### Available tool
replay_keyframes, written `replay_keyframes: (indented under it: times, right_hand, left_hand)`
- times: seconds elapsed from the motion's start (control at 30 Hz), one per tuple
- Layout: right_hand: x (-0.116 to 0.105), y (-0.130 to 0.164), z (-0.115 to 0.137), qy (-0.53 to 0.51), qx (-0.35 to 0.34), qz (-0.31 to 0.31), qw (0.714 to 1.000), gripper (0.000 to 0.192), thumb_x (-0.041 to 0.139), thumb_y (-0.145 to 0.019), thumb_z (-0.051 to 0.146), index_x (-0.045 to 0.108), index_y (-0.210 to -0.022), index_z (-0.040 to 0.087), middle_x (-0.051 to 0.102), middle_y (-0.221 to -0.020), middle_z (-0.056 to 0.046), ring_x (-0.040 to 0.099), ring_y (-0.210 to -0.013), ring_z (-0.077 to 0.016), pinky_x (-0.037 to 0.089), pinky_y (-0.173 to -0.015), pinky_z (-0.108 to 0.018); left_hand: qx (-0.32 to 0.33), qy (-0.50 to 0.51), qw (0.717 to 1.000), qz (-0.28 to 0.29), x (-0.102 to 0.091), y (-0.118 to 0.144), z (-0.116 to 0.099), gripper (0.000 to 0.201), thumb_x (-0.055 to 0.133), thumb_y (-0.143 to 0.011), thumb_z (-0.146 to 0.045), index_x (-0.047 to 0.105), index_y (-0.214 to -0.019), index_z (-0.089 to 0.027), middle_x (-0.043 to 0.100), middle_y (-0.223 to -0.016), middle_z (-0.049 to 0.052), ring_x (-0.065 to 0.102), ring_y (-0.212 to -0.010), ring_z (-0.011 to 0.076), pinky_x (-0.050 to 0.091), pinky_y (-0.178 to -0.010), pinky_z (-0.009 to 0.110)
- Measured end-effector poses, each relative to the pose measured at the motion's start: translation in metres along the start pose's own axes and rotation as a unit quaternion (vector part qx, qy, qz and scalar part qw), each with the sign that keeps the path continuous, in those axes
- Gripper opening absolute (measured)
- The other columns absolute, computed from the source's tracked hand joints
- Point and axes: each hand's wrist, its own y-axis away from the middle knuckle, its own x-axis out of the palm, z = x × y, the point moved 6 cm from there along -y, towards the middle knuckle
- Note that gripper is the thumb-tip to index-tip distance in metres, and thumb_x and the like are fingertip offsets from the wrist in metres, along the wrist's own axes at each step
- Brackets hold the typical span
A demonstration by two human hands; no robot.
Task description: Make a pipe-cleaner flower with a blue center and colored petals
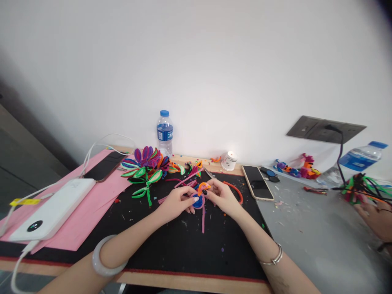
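Observation:
Between my two hands is a small pipe cleaner figure (198, 202), with a blue coiled disc, a pinkish-purple rim and an orange curved piece on top. One pink strand hangs from it over the black mat. My left hand (179, 200) pinches the disc from the left, thumb on its face. On the other side, my right hand (223, 197) has its fingertips closed at the orange piece, beside a dark round spot. Just behind my hands lie loose pink pipe cleaners (190, 178) and scissors (210, 173), partly hidden. An orange-red pipe cleaner (235, 191) curves behind my right hand.
Pipe cleaner flowers (148, 165) lie left of my hands. Against the wall stand a water bottle (165, 132) and a paper cup (229, 161). A phone (257, 182) lies right, a power bank (53, 210) left. Another person's hand (375, 216) holds pipe cleaners at far right.

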Motion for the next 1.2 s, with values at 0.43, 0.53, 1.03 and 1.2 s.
replay_keyframes:
  times: [0.43,0.53,1.03,1.2]
  right_hand:
    - [0.010,0.005,0.020,0.130,-0.067,0.020,0.989,0.014,0.046,-0.083,0.025,0.051,-0.071,0.018,0.051,-0.065,0.002,0.044,-0.058,-0.0107,0.033,-0.054,-0.022]
    - [0.010,0.004,0.021,0.136,-0.074,0.021,0.988,0.017,0.045,-0.083,0.026,0.051,-0.070,0.018,0.050,-0.064,0.002,0.042,-0.056,-0.0103,0.032,-0.052,-0.021]
    - [0.012,0.004,0.021,0.134,-0.063,0.034,0.988,0.014,0.048,-0.080,0.023,0.050,-0.067,0.018,0.048,-0.062,0.003,0.038,-0.054,-0.0092,0.030,-0.051,-0.021]
    - [0.012,0.005,0.018,0.125,-0.050,0.039,0.990,0.014,0.048,-0.081,0.025,0.050,-0.069,0.018,0.046,-0.061,0.003,0.036,-0.053,-0.0087,0.029,-0.050,-0.020]
  left_hand:
    - [0.014,-0.039,0.999,0.029,0.005,0.001,0.000,0.026,0.057,-0.074,-0.036,0.057,-0.084,-0.013,0.058,-0.058,0.000,0.059,-0.049,0.0123,0.046,-0.049,0.022]
    - [0.016,-0.044,0.998,0.033,0.005,0.002,-0.001,0.026,0.056,-0.074,-0.037,0.057,-0.082,-0.013,0.058,-0.059,0.000,0.058,-0.049,0.0121,0.046,-0.049,0.022]
    - [0.021,-0.048,0.998,0.038,0.006,0.003,-0.003,0.023,0.054,-0.076,-0.037,0.054,-0.075,-0.014,0.054,-0.056,-0.001,0.056,-0.047,0.0110,0.044,-0.048,0.021]
    - [0.024,-0.052,0.998,0.040,0.006,0.003,-0.003,0.022,0.053,-0.076,-0.036,0.054,-0.076,-0.014,0.053,-0.057,-0.002,0.056,-0.047,0.0108,0.045,-0.048,0.021]
